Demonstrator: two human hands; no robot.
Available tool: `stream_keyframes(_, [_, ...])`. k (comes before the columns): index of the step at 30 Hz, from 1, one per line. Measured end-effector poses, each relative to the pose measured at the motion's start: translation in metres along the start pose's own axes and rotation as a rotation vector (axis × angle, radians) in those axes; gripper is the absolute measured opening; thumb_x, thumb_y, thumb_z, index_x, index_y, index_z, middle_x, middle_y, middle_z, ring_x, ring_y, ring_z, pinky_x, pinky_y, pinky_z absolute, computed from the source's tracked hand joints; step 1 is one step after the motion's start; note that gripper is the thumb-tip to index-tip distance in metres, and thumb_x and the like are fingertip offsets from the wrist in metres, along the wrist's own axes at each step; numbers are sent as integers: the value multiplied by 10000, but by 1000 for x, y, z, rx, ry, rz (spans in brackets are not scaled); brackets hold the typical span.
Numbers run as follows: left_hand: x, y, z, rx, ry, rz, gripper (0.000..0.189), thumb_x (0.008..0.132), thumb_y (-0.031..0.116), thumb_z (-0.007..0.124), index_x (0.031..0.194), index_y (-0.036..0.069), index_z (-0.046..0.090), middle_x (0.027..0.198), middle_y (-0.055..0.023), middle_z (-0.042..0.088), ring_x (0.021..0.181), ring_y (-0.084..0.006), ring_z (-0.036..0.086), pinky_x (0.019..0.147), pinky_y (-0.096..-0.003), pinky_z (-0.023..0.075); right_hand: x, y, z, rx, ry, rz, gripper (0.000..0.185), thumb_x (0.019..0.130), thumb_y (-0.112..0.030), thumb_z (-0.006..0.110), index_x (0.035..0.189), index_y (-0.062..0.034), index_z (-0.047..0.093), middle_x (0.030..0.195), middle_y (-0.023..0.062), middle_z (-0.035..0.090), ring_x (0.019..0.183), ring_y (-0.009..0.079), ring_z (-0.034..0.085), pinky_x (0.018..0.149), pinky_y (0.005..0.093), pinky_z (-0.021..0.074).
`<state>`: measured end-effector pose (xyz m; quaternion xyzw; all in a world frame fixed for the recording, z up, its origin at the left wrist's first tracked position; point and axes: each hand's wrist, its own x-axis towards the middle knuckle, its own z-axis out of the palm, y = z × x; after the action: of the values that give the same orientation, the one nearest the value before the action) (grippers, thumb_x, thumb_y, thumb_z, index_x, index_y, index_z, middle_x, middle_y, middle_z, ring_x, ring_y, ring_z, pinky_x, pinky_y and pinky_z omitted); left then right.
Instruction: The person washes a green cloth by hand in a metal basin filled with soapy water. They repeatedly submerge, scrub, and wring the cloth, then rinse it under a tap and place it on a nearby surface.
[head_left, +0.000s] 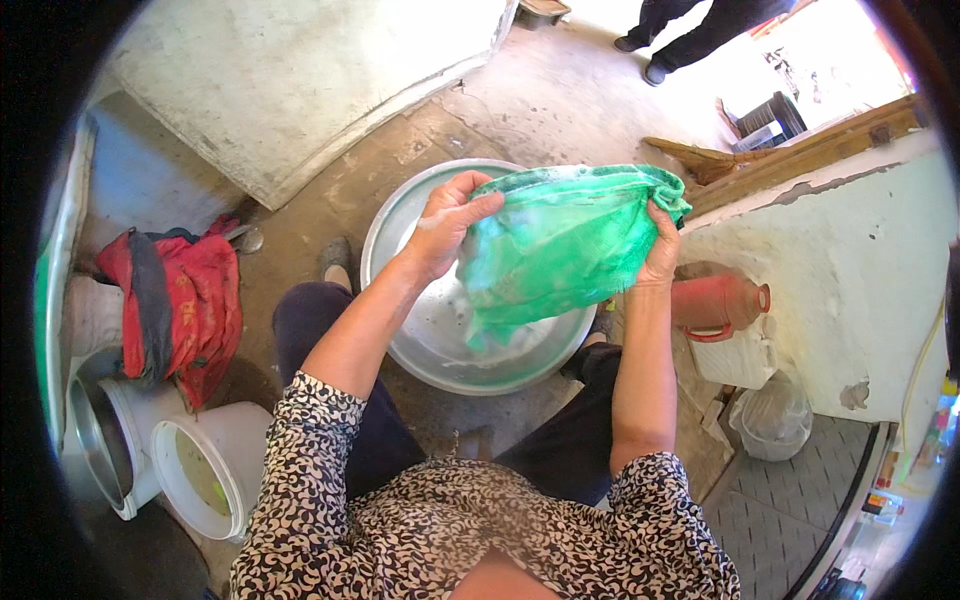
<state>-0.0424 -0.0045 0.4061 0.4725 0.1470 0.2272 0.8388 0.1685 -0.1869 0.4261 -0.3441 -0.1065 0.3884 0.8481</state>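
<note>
A wet green mesh cloth, with whitish suds along its upper edge, is stretched between my two hands. My left hand grips its left upper corner, thumb on top. At the bunched right end, my right hand pinches the fabric, some of the fingers hidden behind it. The cloth hangs above a large round metal basin standing on the floor between my feet. Inside the basin lies some whitish, sudsy liquid, partly covered from view by the cloth.
Left are a red cloth with a dark band and white buckets, one holding greenish liquid. Right stand a red thermos flask, a white jug and a plastic bag. Another person's legs show at the top, near a black bucket.
</note>
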Motion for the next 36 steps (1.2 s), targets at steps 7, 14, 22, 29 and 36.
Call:
stream_keyframes(7, [1, -2, 4, -62, 41, -39, 268, 873, 85, 606, 1136, 37, 590, 1033, -49, 638, 903, -128, 611, 839, -276, 493, -3, 5, -5, -125, 52, -8, 297, 834, -101, 603, 1122, -28, 605, 1137, 128, 634, 1004, 287, 620, 915, 424, 507])
stream_keyframes(14, [2, -25, -2, -134, 64, -84, 458, 895, 114, 568, 1341, 42, 489, 1234, -91, 578, 1070, -186, 593, 929, -324, 483, -46, 80, 64, -1090, -462, -251, 693, 744, -72, 657, 1405, -99, 447, 1465, 149, 410, 1389, 271, 333, 1108, 378, 291])
stream_keyframes(22, [-18, -52, 32, -282, -31, -216, 414, 916, 58, 482, 1328, 24, 479, 1192, -105, 603, 1061, -207, 608, 920, -347, 501, -23, 86, 45, -775, 42, -167, 393, 813, -18, 609, 1205, -12, 586, 1106, 73, 636, 1026, 151, 592, 917, 300, 452])
stream_keyframes(29, [1, -47, 19, -667, 178, -122, 431, 884, -5, 468, 1314, 27, 485, 1180, -131, 604, 1009, -225, 623, 915, -357, 501, -51, 125, 55, -1089, 7, -532, 317, 803, -32, 630, 1117, 10, 611, 1018, 105, 676, 931, 189, 643, 805, 340, 499])
stream_keyframes(36, [-13, -46, 24, -410, 47, -216, 506, 843, -31, 418, 1342, 30, 476, 1181, -135, 604, 1016, -238, 617, 913, -347, 504, -33, 121, 45, -966, 220, -363, 235, 793, -35, 643, 1026, -2, 638, 960, 111, 675, 880, 202, 642, 775, 344, 491])
